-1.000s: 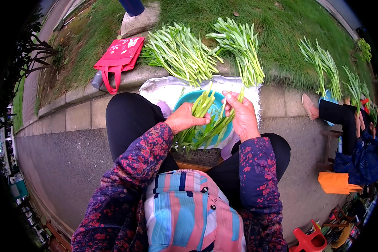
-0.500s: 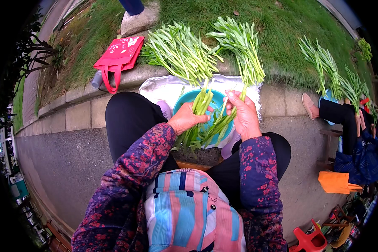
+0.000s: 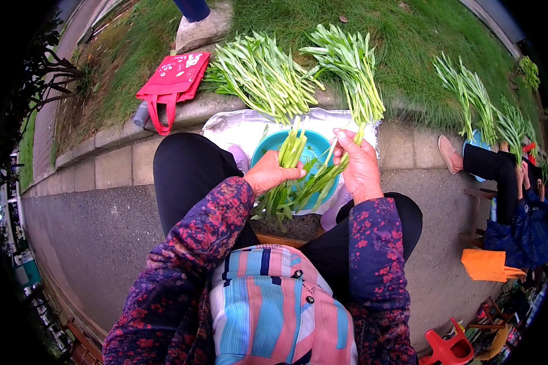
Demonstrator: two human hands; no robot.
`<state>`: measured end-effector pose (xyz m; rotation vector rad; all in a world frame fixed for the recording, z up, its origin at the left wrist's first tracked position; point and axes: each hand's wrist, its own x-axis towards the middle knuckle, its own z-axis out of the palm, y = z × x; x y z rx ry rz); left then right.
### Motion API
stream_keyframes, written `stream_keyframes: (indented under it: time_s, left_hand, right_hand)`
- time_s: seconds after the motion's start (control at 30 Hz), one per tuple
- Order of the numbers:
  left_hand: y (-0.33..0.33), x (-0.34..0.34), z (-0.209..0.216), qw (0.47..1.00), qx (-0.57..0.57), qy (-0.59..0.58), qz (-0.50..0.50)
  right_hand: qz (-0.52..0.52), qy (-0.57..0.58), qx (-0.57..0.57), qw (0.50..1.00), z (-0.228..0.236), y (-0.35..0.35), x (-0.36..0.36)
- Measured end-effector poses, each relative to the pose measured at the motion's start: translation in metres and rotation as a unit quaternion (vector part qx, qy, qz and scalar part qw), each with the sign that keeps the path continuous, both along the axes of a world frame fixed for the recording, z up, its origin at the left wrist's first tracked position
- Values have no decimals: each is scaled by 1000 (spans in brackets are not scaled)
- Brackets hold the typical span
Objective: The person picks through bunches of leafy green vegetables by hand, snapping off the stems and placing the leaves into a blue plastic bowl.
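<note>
My left hand [image 3: 276, 172] is closed around a bunch of leafy green stalks [image 3: 291, 151], cut ends pointing up and leaves hanging down over the basin. In my right hand [image 3: 357, 164] a stalk of the same vegetable [image 3: 327, 176] is gripped between thumb and fingers, its leaves slanting down toward the left bunch. Beneath both hands stands a turquoise basin [image 3: 263, 146] with some loose leaves inside. It rests on a white cloth [image 3: 225, 126]. Beyond it lie a large pile of the stalks [image 3: 262, 74] and a smaller pile [image 3: 351, 73].
A red bag [image 3: 173, 85] lies on the kerb at the left beside a grey bottle [image 3: 141, 114]. To the right another person [image 3: 517, 207] sits with more greens [image 3: 469, 94]. An orange bag [image 3: 487, 265] and a red plastic stool [image 3: 449, 347] are at the lower right.
My right hand has shifted slightly up and to the right, with its stalk still in the fingers. My left hand and its bunch have hardly moved.
</note>
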<state>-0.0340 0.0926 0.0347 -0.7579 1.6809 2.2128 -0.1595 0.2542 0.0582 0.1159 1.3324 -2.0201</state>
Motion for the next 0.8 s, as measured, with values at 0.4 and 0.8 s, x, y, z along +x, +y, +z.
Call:
stream_keyframes:
  time_s: [0.4,0.8]
  left_hand:
    - [-10,2,-10,987,128,48,85]
    - [-9,1,2,993,50,45,97]
  right_hand:
    - [-61,5,-14,998,-11,7,-5]
    - [-14,19,-19,1000,-7,13,-8]
